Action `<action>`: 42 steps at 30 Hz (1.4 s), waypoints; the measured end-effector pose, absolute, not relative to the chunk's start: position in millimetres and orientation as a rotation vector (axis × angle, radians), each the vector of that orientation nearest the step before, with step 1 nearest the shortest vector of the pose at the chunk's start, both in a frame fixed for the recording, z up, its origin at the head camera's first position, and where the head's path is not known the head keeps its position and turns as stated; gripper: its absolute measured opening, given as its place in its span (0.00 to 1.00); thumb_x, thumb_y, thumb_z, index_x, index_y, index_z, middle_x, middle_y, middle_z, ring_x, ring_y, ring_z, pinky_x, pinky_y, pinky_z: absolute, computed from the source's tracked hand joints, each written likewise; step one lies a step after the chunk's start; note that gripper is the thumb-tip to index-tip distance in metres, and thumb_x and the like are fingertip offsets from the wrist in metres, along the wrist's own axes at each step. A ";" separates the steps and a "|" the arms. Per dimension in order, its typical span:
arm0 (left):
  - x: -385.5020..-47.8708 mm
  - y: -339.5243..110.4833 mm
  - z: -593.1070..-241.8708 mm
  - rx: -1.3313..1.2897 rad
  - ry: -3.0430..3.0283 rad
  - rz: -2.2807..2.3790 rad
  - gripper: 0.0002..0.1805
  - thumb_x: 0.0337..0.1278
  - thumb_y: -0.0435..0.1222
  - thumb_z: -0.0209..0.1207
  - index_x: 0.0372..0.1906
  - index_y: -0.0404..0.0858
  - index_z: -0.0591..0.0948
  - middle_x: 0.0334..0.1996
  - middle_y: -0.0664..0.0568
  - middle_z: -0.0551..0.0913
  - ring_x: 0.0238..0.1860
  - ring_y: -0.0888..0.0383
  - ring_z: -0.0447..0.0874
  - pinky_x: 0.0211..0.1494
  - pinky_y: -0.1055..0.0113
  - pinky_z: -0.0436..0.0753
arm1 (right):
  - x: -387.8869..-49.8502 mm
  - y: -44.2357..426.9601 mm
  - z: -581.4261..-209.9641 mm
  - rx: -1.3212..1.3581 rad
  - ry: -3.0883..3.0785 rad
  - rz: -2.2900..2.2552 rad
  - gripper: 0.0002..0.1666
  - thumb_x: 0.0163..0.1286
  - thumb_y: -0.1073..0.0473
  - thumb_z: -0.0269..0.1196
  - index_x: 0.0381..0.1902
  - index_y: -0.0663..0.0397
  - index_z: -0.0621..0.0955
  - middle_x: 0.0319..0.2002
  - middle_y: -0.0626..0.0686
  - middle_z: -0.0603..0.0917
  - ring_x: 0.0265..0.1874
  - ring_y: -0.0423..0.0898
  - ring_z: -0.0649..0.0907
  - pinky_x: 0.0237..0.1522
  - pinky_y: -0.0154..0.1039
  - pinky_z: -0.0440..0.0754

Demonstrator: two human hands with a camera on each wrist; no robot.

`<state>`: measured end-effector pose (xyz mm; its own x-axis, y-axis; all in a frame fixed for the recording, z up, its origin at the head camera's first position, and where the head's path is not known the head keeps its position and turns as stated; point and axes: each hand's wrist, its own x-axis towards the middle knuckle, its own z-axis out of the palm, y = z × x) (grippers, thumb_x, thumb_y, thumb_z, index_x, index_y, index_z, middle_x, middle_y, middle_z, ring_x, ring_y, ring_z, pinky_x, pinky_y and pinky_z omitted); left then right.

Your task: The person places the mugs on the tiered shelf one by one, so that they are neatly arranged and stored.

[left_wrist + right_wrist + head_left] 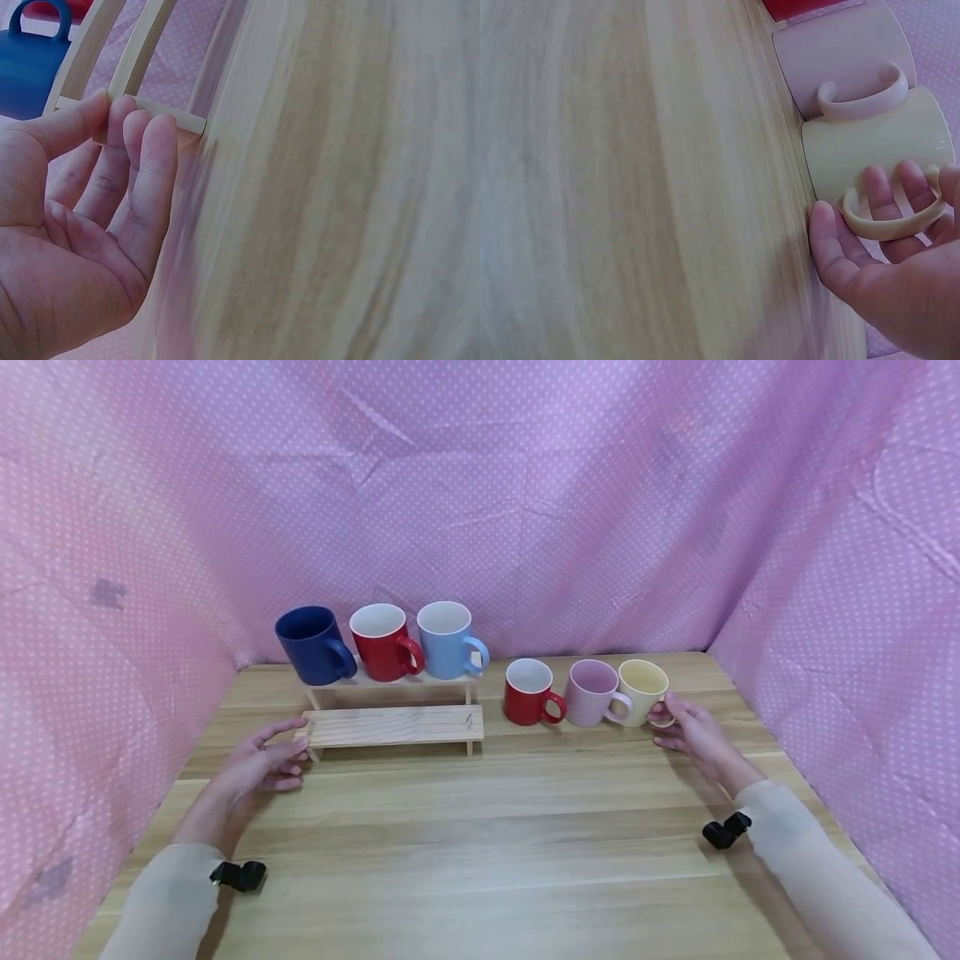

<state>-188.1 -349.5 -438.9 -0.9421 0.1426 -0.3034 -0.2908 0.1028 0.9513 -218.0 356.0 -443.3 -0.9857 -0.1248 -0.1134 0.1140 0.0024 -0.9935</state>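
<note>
At the left, my left hand (262, 760) pinches the end of the lower board of a two-tier wooden rack (390, 727), thumb above and fingers below. The left wrist view shows thumb and fingertips meeting at that board (139, 56). My right hand (697, 732) holds the yellow mug (642, 693) by its handle; in the right wrist view two fingers pass through the handle (892, 227) and touch the mug's side. Against the yellow mug stands a pink mug (588, 693), with a red mug (527, 697) left of it. All three are upright on the table.
On the rack's upper tier stand a dark blue mug (309, 652), a red mug with white inside (381, 647) and a light blue mug (444, 647). Pink dotted cloth (480, 485) hangs behind and beside the wooden table (480, 843).
</note>
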 end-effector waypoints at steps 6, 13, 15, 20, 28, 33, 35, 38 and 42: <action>-187.1 -350.1 -438.7 -0.148 2.061 1.918 0.20 0.71 0.39 0.62 0.62 0.60 0.73 0.34 0.56 0.88 0.30 0.62 0.84 0.39 0.60 0.90 | -219.0 354.3 -443.7 -0.020 2.047 -2.144 0.21 0.82 0.45 0.49 0.51 0.56 0.78 0.45 0.48 0.83 0.49 0.43 0.85 0.53 0.41 0.86; -186.7 -350.9 -436.9 -0.153 2.067 1.907 0.26 0.71 0.41 0.63 0.70 0.53 0.70 0.35 0.56 0.87 0.31 0.61 0.85 0.40 0.60 0.90 | -220.4 355.9 -445.3 -0.068 1.912 -2.264 0.18 0.83 0.50 0.50 0.48 0.55 0.80 0.44 0.49 0.84 0.48 0.45 0.85 0.54 0.39 0.85; -186.6 -351.1 -436.3 -0.150 2.067 1.902 0.28 0.71 0.41 0.63 0.71 0.52 0.69 0.35 0.56 0.87 0.32 0.61 0.85 0.40 0.60 0.90 | -219.9 356.1 -445.5 -0.089 1.885 -2.287 0.18 0.83 0.51 0.50 0.49 0.56 0.81 0.45 0.49 0.83 0.48 0.45 0.85 0.54 0.39 0.85; -188.2 -351.0 -435.7 -0.140 2.067 1.899 0.29 0.70 0.41 0.63 0.72 0.51 0.68 0.36 0.54 0.87 0.32 0.60 0.85 0.40 0.60 0.90 | -219.4 355.1 -444.1 -0.104 1.860 -2.333 0.17 0.83 0.54 0.51 0.49 0.61 0.81 0.44 0.50 0.84 0.47 0.45 0.85 0.56 0.39 0.84; -197.3 -343.3 -442.8 -0.119 2.048 1.914 0.29 0.70 0.41 0.64 0.71 0.52 0.69 0.37 0.54 0.87 0.32 0.60 0.84 0.40 0.60 0.90 | -214.4 356.7 -441.3 -0.092 1.863 -2.432 0.14 0.82 0.57 0.52 0.44 0.61 0.81 0.41 0.50 0.84 0.45 0.43 0.85 0.55 0.39 0.84; -195.9 -343.2 -445.6 -0.126 2.053 1.924 0.29 0.70 0.40 0.63 0.71 0.50 0.69 0.35 0.55 0.87 0.30 0.61 0.83 0.38 0.60 0.90 | -213.0 354.6 -443.0 -0.080 1.905 -2.446 0.14 0.81 0.57 0.54 0.45 0.63 0.82 0.42 0.50 0.85 0.45 0.43 0.85 0.54 0.39 0.85; -193.9 -344.6 -444.7 -0.128 2.059 1.922 0.29 0.70 0.40 0.63 0.72 0.50 0.69 0.35 0.55 0.87 0.30 0.61 0.83 0.38 0.60 0.90 | -213.1 353.2 -443.1 -0.078 1.923 -2.448 0.15 0.80 0.56 0.55 0.46 0.63 0.81 0.43 0.50 0.85 0.46 0.42 0.85 0.54 0.38 0.84; -191.5 -346.4 -442.6 -0.124 2.063 1.916 0.29 0.71 0.40 0.63 0.72 0.51 0.69 0.36 0.55 0.87 0.31 0.61 0.84 0.39 0.60 0.90 | -212.5 351.6 -442.3 -0.104 1.926 -2.479 0.14 0.80 0.57 0.54 0.45 0.63 0.82 0.43 0.51 0.84 0.46 0.42 0.84 0.54 0.37 0.83; -189.5 -349.2 -441.7 -0.124 2.066 1.914 0.26 0.71 0.40 0.62 0.69 0.53 0.71 0.36 0.55 0.88 0.31 0.61 0.84 0.39 0.60 0.90 | -209.6 348.4 -435.4 -0.157 1.902 -2.541 0.13 0.81 0.60 0.53 0.43 0.60 0.84 0.42 0.51 0.85 0.42 0.43 0.85 0.52 0.36 0.84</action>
